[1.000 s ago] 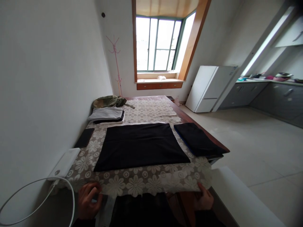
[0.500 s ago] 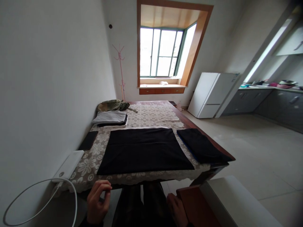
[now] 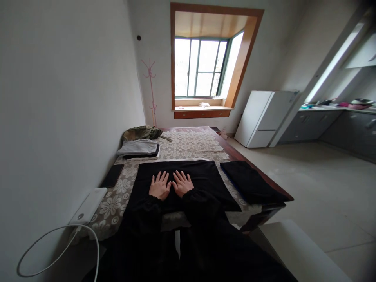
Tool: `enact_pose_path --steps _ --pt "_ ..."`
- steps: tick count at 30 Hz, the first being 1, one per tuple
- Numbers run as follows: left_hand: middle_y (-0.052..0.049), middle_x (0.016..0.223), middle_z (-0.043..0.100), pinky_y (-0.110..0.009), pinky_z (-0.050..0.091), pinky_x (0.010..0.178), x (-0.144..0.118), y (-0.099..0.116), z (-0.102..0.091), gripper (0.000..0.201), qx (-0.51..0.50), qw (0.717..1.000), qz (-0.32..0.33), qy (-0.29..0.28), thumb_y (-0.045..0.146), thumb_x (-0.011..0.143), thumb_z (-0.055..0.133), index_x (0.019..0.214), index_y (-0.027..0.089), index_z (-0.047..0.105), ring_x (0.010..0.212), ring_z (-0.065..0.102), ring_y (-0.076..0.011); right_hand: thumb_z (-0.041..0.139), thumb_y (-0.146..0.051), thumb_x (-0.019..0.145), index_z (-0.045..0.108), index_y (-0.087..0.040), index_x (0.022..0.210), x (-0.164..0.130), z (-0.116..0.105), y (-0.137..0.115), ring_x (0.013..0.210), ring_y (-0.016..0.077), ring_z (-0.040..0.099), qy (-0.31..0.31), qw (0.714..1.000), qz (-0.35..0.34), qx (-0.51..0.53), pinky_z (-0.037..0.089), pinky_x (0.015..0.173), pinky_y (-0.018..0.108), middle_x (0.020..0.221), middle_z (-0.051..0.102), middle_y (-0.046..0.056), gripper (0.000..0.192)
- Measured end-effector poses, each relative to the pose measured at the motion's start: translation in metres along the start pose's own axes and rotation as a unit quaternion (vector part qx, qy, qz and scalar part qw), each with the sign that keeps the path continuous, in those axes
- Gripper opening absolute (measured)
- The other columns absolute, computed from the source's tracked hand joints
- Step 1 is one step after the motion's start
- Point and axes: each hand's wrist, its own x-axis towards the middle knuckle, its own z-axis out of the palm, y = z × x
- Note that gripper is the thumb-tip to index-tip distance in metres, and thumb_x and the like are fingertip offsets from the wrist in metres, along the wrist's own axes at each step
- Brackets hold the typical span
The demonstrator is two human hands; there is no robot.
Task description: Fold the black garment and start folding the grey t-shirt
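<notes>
A black folded cloth (image 3: 202, 176) lies spread flat on the table in front of me; its exact kind does not show. My left hand (image 3: 160, 186) rests palm down on it, left of the middle, fingers spread. Beside it my right hand (image 3: 182, 184) also lies flat on the fabric, fingers apart, the two thumbs close together. Both forearms, in black sleeves, cover part of the cloth's near edge. To the right, at the table's edge, sits a second folded black cloth (image 3: 249, 182) with a blue border.
Left on the floral tablecloth (image 3: 190, 143) are a dark phone-like slab (image 3: 112, 175), a white power bank (image 3: 88, 205) with a looped cable (image 3: 98, 250), folded grey clothing (image 3: 138, 147) and a camouflage bundle (image 3: 141, 133). A wall borders the left. A white box-like surface (image 3: 299, 250) stands lower right.
Both hands have moved up and forward from below the table's near edge onto the black cloth. Their fingers, curled before, are now stretched out flat. The cloth keeps its place.
</notes>
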Motion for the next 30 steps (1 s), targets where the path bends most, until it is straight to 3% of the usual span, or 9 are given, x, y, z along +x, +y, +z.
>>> enact_pose_path --steps 3,8,14,16,18,22,24,26,30 --pt "-0.003 0.169 0.035 -0.056 0.019 0.128 -0.009 -0.025 0.003 0.062 0.005 1.0 -0.017 0.011 0.051 0.103 0.034 0.161 0.029 0.039 0.159 0.025 -0.0301 0.029 -0.052 0.106 0.024 -0.025 0.167 -0.008 0.007 0.035 0.161 0.0249 0.011 0.011 0.999 0.041 -0.019 0.004 0.129 0.051 0.174 0.019 0.001 0.067" --pt "-0.007 0.168 0.037 -0.056 0.022 0.127 -0.03 -0.073 -0.008 0.066 0.022 0.997 -0.065 0.017 0.053 0.104 0.029 0.162 0.024 0.037 0.158 0.027 -0.0301 0.026 -0.05 0.106 0.023 -0.026 0.167 -0.026 -0.007 0.102 0.16 0.023 0.012 0.036 0.987 0.146 -0.061 0.006 0.129 0.049 0.174 0.02 0.001 0.065" --pt "-0.012 0.166 0.039 -0.059 0.025 0.126 -0.061 -0.117 -0.021 0.066 0.036 0.996 -0.083 0.021 0.049 0.104 0.03 0.161 0.017 0.039 0.156 0.031 -0.033 0.027 -0.047 0.106 0.025 -0.023 0.167 -0.061 -0.019 0.157 0.16 0.0232 0.016 0.047 0.979 0.175 -0.088 0.013 0.128 0.047 0.173 0.021 0.002 0.065" --pt "-0.014 0.167 0.038 -0.061 0.022 0.126 -0.07 -0.115 -0.024 0.063 0.047 0.995 -0.083 0.036 0.045 0.104 0.032 0.158 0.015 0.044 0.157 0.029 -0.0355 0.029 -0.046 0.105 0.028 -0.022 0.166 -0.074 -0.02 0.157 0.16 0.0271 0.016 0.051 0.975 0.19 -0.1 0.011 0.128 0.054 0.173 0.021 0.004 0.065" --pt "-0.014 0.167 0.038 -0.061 0.02 0.127 -0.076 -0.098 -0.024 0.06 0.052 0.995 -0.064 0.063 0.042 0.104 0.034 0.156 0.016 0.047 0.158 0.027 -0.0358 0.033 -0.047 0.104 0.029 -0.021 0.165 -0.086 -0.016 0.141 0.16 0.0313 0.014 0.063 0.976 0.175 -0.111 0.008 0.127 0.06 0.173 0.019 0.006 0.066" --pt "-0.006 0.166 0.042 -0.053 0.021 0.128 -0.089 -0.039 -0.017 0.061 0.009 0.996 0.069 0.049 0.05 0.104 0.038 0.16 0.027 0.041 0.157 0.031 -0.0288 0.04 -0.056 0.103 0.027 -0.029 0.166 -0.11 0.003 0.084 0.16 0.0298 0.014 0.07 0.994 -0.007 -0.089 0.01 0.128 0.056 0.174 0.018 0.001 0.07" --pt "-0.005 0.167 0.041 -0.053 0.021 0.129 -0.096 -0.022 -0.013 0.065 -0.008 0.992 0.12 0.041 0.057 0.102 0.044 0.161 0.03 0.039 0.157 0.031 -0.0287 0.039 -0.057 0.104 0.03 -0.034 0.164 -0.123 0.012 0.068 0.159 0.0295 0.019 0.071 0.993 -0.062 -0.071 0.011 0.128 0.054 0.172 0.023 -0.001 0.066" --pt "-0.005 0.168 0.04 -0.055 0.019 0.129 -0.106 -0.025 -0.013 0.069 -0.01 0.99 0.132 0.044 0.062 0.098 0.048 0.161 0.032 0.039 0.157 0.03 -0.0303 0.04 -0.057 0.104 0.031 -0.035 0.164 -0.14 0.014 0.073 0.158 0.0297 0.022 0.081 0.993 -0.067 -0.061 0.012 0.129 0.054 0.171 0.027 -0.001 0.064" --pt "-0.006 0.168 0.039 -0.059 0.024 0.126 -0.122 -0.062 -0.022 0.071 -0.005 0.995 0.097 0.018 0.065 0.097 0.048 0.16 0.034 0.039 0.156 0.032 -0.0334 0.044 -0.06 0.101 0.033 -0.037 0.163 -0.168 -0.001 0.118 0.158 0.0299 0.022 0.067 0.996 -0.009 -0.055 0.016 0.128 0.054 0.17 0.03 -0.002 0.067"
